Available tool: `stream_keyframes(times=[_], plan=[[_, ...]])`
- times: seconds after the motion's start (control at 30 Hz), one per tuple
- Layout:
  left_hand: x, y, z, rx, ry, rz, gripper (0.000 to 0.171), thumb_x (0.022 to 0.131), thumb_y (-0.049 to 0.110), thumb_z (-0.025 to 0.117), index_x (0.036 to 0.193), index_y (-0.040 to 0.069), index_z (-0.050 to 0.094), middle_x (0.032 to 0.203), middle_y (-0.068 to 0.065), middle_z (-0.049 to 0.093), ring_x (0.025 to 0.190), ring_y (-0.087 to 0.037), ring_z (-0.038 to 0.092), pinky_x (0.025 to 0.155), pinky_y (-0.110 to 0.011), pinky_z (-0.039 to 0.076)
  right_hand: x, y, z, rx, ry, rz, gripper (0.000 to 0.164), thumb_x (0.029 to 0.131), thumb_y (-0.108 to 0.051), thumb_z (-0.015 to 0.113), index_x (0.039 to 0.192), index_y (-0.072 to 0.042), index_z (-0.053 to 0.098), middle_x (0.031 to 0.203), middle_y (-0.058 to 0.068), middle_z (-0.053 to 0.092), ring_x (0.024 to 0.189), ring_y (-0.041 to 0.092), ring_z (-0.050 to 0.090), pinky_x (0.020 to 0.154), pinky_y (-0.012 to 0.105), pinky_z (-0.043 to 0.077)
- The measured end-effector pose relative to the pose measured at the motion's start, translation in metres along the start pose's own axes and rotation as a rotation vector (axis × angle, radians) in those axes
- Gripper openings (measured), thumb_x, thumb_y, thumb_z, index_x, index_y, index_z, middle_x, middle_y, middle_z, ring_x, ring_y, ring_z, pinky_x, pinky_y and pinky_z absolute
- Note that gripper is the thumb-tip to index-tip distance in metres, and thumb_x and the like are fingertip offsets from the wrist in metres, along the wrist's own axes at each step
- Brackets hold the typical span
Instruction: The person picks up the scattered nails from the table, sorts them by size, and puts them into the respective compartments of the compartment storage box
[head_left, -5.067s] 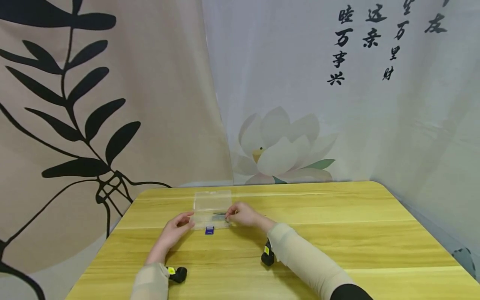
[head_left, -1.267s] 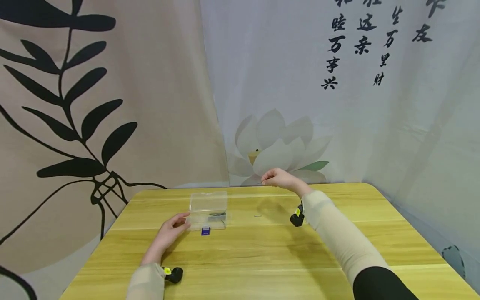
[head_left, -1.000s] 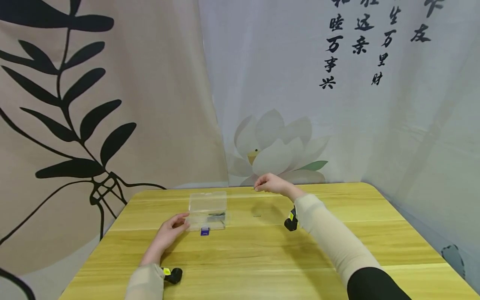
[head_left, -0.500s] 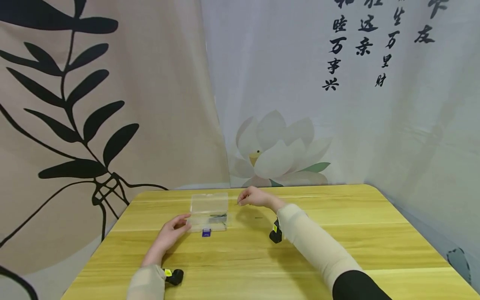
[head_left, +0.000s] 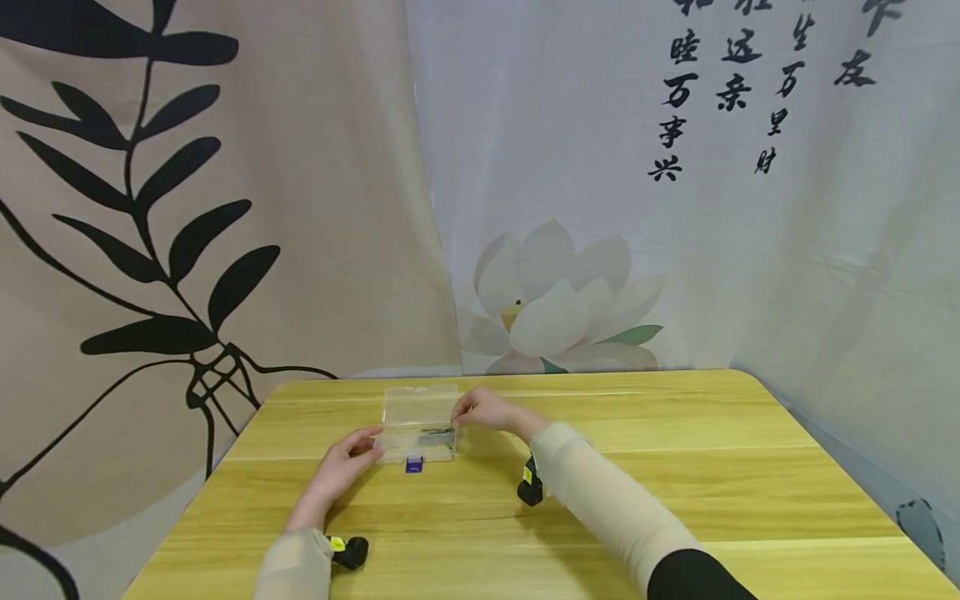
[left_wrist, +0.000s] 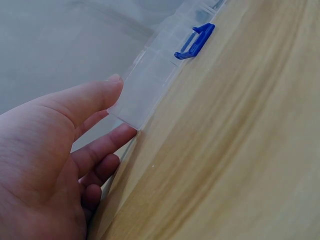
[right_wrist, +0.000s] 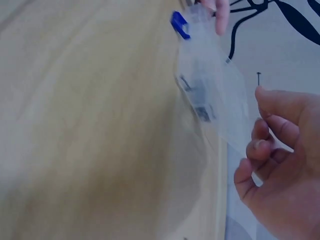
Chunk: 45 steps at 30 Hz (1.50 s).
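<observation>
A clear plastic box (head_left: 390, 440) with a blue latch (head_left: 414, 465) lies on the table, its clear lid (head_left: 420, 405) swung back. Small dark pieces (right_wrist: 204, 114) lie in its right-hand compartments. My left hand (head_left: 347, 467) holds the box's left end, thumb (left_wrist: 100, 97) on the near corner and fingers behind and below. Above the right end, near the lid, is my right hand (head_left: 487, 410). Between its thumb and forefinger it pinches a small dark nail (right_wrist: 258, 79), thin with a flat head pointing up and away from the fingertips.
The wooden table (head_left: 465, 533) reaches back to a printed curtain (head_left: 570, 167). A tiny dark piece (right_wrist: 185, 238) lies on the wood to the right of the box. Black wrist cameras (head_left: 530, 485) hang below both sleeves.
From the far right side of the table, my right hand has come left and down to the box with the nail. The left hand has stayed at the box's left end.
</observation>
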<state>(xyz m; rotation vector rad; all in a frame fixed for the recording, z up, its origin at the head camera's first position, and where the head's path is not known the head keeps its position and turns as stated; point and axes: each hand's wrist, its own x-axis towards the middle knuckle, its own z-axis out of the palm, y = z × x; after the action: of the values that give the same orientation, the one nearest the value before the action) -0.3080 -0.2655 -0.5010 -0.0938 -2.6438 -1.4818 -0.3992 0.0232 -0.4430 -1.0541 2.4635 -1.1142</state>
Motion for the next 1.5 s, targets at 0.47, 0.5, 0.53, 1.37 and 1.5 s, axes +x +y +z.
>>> stream_keyframes(times=[0.47,0.5,0.53,1.37,1.5], plan=[[-0.002,0.001,-0.003,-0.005,-0.020,-0.002,0.046,0.096,0.024,0.064,0.138,0.007,0.054,0.124,-0.018,0.057,0.113,-0.032,0.052,0.095,-0.049,0.040,0.002,-0.008,0.030,-0.010,0.033,-0.020,0.006,0.086,0.002,0.066,0.089,0.004,0.071,0.078,0.001,0.065,0.067,0.007,0.051,0.062,0.021,0.044],[-0.002,0.001,-0.003,-0.008,-0.018,-0.004,0.046,0.095,0.024,0.064,0.138,0.008,0.054,0.124,-0.018,0.057,0.113,-0.032,0.052,0.096,-0.049,0.040,0.002,-0.008,0.031,-0.012,0.031,-0.017,0.006,0.086,0.002,0.066,0.089,0.004,0.071,0.078,0.001,0.065,0.066,0.007,0.051,0.062,0.020,0.044],[-0.002,0.000,-0.003,-0.005,-0.019,-0.002,0.046,0.096,0.024,0.064,0.138,0.007,0.054,0.124,-0.018,0.057,0.113,-0.032,0.052,0.095,-0.049,0.040,0.002,-0.008,0.032,-0.008,0.028,-0.013,0.006,0.086,0.002,0.066,0.090,0.004,0.071,0.078,0.002,0.065,0.066,0.008,0.051,0.061,0.020,0.044],[-0.001,0.003,-0.004,-0.005,-0.024,0.014,0.047,0.095,0.024,0.064,0.137,0.006,0.054,0.123,-0.019,0.058,0.112,-0.033,0.053,0.095,-0.050,0.040,-0.019,0.022,-0.012,-0.083,0.171,-0.004,0.009,0.090,-0.009,0.065,0.094,-0.003,0.072,0.089,0.000,0.064,0.078,0.013,0.050,0.072,0.030,0.043],[-0.001,0.002,-0.004,-0.006,-0.029,0.000,0.047,0.096,0.024,0.064,0.138,0.006,0.053,0.125,-0.019,0.057,0.114,-0.033,0.052,0.096,-0.050,0.039,-0.034,0.039,-0.026,-0.035,0.191,0.067,0.011,0.090,-0.008,0.067,0.095,0.001,0.071,0.086,0.001,0.065,0.074,0.013,0.050,0.069,0.030,0.043]])
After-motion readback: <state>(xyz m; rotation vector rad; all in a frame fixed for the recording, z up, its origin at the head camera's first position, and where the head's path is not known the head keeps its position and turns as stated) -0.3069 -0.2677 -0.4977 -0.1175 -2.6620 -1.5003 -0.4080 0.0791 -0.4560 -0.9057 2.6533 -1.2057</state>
